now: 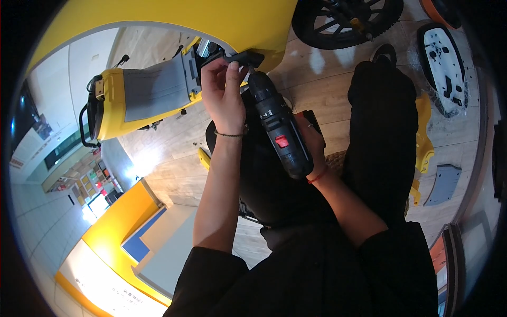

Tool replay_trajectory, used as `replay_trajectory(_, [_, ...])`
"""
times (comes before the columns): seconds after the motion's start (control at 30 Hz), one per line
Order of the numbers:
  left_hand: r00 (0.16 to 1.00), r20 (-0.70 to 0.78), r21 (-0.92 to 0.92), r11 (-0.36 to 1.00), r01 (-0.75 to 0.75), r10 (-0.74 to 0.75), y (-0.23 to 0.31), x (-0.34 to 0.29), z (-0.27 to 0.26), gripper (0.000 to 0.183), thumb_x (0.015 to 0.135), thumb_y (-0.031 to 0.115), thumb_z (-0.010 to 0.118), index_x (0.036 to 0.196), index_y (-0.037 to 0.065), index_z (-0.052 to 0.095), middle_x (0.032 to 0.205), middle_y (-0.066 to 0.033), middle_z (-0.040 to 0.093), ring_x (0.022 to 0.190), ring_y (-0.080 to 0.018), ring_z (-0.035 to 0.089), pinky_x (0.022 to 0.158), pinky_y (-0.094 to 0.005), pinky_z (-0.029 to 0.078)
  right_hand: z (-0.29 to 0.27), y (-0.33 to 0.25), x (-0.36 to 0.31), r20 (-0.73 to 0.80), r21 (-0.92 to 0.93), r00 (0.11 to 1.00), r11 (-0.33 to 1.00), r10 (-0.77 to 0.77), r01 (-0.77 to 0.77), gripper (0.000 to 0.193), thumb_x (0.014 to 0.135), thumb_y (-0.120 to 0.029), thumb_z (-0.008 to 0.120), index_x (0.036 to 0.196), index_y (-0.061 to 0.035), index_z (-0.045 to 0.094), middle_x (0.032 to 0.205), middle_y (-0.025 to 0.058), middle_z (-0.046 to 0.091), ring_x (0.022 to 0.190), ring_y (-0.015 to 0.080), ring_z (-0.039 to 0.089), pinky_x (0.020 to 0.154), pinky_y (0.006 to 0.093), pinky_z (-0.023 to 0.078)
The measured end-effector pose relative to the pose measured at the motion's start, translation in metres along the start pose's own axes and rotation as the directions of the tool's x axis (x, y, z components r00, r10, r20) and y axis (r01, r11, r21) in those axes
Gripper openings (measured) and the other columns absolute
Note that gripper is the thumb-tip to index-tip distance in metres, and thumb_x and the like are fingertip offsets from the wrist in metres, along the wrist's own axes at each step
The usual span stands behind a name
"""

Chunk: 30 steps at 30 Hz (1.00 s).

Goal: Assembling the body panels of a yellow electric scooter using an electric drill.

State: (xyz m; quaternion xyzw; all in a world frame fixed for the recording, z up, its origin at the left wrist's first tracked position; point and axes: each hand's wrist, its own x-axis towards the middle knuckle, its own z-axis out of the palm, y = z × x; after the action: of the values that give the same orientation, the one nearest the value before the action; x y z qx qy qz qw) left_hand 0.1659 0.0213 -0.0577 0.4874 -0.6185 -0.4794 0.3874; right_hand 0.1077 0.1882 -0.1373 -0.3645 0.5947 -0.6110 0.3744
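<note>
In my right hand (315, 145) is a black cordless drill (282, 127) with a red switch on its top. Its nose points away from me, at a small black part (247, 57) on the yellow scooter (252, 21). Whether the bit touches that part is hidden behind the chuck and fingers. My left hand (224, 98) is closed, thumb and fingers pinching the black part just left of the drill's nose.
A grey footboard (156, 92) joins the scooter's yellow tail at the left. A black spoked wheel (348, 24) is at the top. On the wooden floor at right lie a white-and-black panel in clear plastic (443, 68), yellow body pieces (424, 132) and a grey plate (443, 185).
</note>
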Motion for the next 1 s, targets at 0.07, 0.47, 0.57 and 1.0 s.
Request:
replay_trajectory(0.07, [1.000, 0.012, -0.029, 1.000, 0.002, -0.002, -0.0017, 0.0016, -0.0008, 0.023, 0.092, 0.009, 0.056, 0.108, -0.003, 0.045, 0.098, -0.0120, 0.053, 0.094, -0.0214, 0.060, 0.086, -0.0365, 0.054, -0.0002, 0.0011, -0.0003, -0.003, 0.029, 1.000, 1.000, -0.003, 0.003, 0.042, 0.079, -0.011, 0.065, 0.119, -0.0025, 0.054, 0.089, 0.0135, 0.063, 0.079, 0.0269, 0.061, 0.071, 0.0341, 0.048])
replay_trajectory(0.47, [1.000, 0.006, 0.003, 1.000, -0.009, 0.009, 0.0004, 0.0003, 0.0010, 0.024, 0.093, 0.012, 0.056, 0.107, -0.003, 0.046, 0.097, -0.0119, 0.055, 0.091, -0.0189, 0.060, 0.085, -0.0334, 0.054, -0.0019, -0.0008, -0.0003, 0.060, 0.168, 0.992, 0.979, 0.107, -0.115, 0.042, 0.082, -0.008, 0.062, 0.121, -0.0005, 0.052, 0.091, 0.0124, 0.062, 0.080, 0.0244, 0.061, 0.072, 0.0330, 0.049])
replay_trajectory(0.57, [1.000, 0.001, -0.014, 1.000, -0.005, 0.005, -0.0001, 0.0006, 0.0015, 0.023, 0.093, 0.012, 0.056, 0.107, -0.003, 0.046, 0.096, -0.0118, 0.055, 0.091, -0.0184, 0.060, 0.084, -0.0331, 0.054, -0.0012, -0.0003, -0.0005, 0.055, 0.188, 0.992, 0.974, 0.116, -0.124, 0.042, 0.082, -0.009, 0.062, 0.122, -0.0006, 0.051, 0.091, 0.0126, 0.062, 0.081, 0.0241, 0.061, 0.073, 0.0327, 0.049])
replay_trajectory(1.0, [1.000, 0.005, -0.038, 0.999, 0.002, -0.002, -0.0007, 0.0002, 0.0014, 0.022, 0.093, 0.010, 0.055, 0.107, -0.003, 0.045, 0.097, -0.0118, 0.053, 0.092, -0.0199, 0.060, 0.085, -0.0347, 0.055, 0.0011, -0.0025, -0.0028, 0.090, 0.233, 0.973, 0.946, 0.212, -0.228, 0.044, 0.080, -0.010, 0.064, 0.122, -0.0013, 0.052, 0.090, 0.0123, 0.062, 0.081, 0.0249, 0.062, 0.073, 0.0336, 0.049])
